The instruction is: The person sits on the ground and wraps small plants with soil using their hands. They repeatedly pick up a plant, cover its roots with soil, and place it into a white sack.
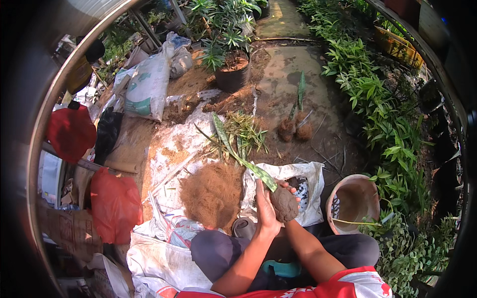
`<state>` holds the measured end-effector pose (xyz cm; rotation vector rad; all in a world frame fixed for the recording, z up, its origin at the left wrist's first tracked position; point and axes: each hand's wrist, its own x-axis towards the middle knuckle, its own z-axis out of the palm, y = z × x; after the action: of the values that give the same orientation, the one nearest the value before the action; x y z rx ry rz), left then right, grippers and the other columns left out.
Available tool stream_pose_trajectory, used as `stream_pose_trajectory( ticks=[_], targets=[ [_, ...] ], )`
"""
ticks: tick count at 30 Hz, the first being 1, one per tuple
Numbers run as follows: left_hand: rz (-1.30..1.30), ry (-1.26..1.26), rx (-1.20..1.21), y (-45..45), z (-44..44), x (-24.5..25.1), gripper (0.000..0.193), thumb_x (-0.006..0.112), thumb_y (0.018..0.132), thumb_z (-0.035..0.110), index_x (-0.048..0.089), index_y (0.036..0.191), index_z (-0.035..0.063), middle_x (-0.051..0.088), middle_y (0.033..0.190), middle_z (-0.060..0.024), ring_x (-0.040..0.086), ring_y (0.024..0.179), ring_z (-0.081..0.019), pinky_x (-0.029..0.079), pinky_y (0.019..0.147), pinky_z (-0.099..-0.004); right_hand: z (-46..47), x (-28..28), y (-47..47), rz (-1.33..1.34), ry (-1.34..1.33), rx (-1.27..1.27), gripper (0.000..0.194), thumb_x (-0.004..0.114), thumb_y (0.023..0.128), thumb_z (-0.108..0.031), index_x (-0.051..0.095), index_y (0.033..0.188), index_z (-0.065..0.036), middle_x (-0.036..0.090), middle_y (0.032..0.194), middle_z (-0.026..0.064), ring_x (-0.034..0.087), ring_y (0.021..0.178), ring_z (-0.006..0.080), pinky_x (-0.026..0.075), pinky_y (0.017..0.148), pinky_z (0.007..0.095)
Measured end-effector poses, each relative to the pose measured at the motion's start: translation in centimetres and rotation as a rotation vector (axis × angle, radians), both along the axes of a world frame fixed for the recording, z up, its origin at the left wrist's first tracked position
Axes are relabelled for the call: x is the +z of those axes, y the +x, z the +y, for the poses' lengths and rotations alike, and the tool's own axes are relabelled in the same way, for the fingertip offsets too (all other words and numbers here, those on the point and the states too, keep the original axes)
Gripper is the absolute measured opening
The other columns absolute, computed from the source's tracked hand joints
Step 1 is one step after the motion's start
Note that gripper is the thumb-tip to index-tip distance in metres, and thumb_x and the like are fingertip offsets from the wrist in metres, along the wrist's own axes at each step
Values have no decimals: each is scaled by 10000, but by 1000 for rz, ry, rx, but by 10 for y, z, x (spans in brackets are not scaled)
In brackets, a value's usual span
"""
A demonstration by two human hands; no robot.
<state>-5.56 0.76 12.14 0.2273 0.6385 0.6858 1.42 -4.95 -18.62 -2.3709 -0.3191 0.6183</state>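
Observation:
Between my two hands is a ball of wet brown soil (285,204), with a long mottled snake plant leaf (242,162) rising from it towards the upper left. My left hand (267,210) lies along the ball's left side, its fingers pointing up past the leaf base. Behind the ball, my right hand (292,190) cups it, mostly hidden, with fingertips showing at the top and right edge. A heap of brown coconut fibre (212,193) lies left of my hands. Beneath them an open white sack (316,171) holds dark soil.
A round clay-coloured pot (374,201) stands at right. Further out are two fibre-wrapped root balls (304,131), cut leafy stems (242,130) and a black pot (233,80) with a shrub. Full sacks (147,85) and red bags (115,205) stand left; green plants (372,89) line the right.

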Motion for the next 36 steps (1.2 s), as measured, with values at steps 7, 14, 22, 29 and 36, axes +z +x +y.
stream_pose_trajectory(
  ticks=[7, 14, 22, 29, 36],
  targets=[
    [68, 102, 18, -2, 7, -15, 664, 323, 894, 688, 533, 982, 65, 614, 842, -120, 642, 698, -296, 547, 610, -423, -8, -32, 8, 131, 197, -197, 456, 724, 740, -210, 577, 1097, 33, 639, 1010, 230, 624, 958, 372, 473, 852, 426],
    [109, 126, -86, -2, 16, -36, 677, 333, 879, 707, 538, 997, 72, 628, 831, -109, 646, 673, -278, 547, 589, -417, -19, -33, 24, 421, 481, -550, 344, 629, 811, -160, 595, 1095, 30, 660, 975, 176, 649, 865, 279, 514, 756, 357],
    [187, 194, -127, 11, 23, -69, 510, 339, 973, 524, 533, 1125, 77, 636, 1006, -109, 644, 823, -254, 537, 745, -394, -14, 71, 30, 792, 947, -596, 288, 647, 896, -206, 568, 1109, -30, 654, 955, 98, 623, 786, 187, 507, 651, 321],
    [186, 87, -128, 13, 33, -94, 441, 389, 975, 500, 524, 1167, 126, 639, 1042, -112, 616, 753, -201, 518, 683, -351, -14, 155, 42, 874, 1051, -310, 299, 626, 912, -235, 565, 1152, -66, 654, 1067, 67, 600, 896, 153, 477, 748, 343],
    [292, 182, -124, 12, 35, -95, 474, 421, 959, 519, 553, 1136, 100, 657, 933, -102, 621, 705, -180, 523, 654, -324, -16, 210, 41, 892, 1049, -137, 250, 618, 914, -267, 600, 1093, -92, 678, 1026, 34, 630, 932, 144, 504, 763, 363]
  ],
)
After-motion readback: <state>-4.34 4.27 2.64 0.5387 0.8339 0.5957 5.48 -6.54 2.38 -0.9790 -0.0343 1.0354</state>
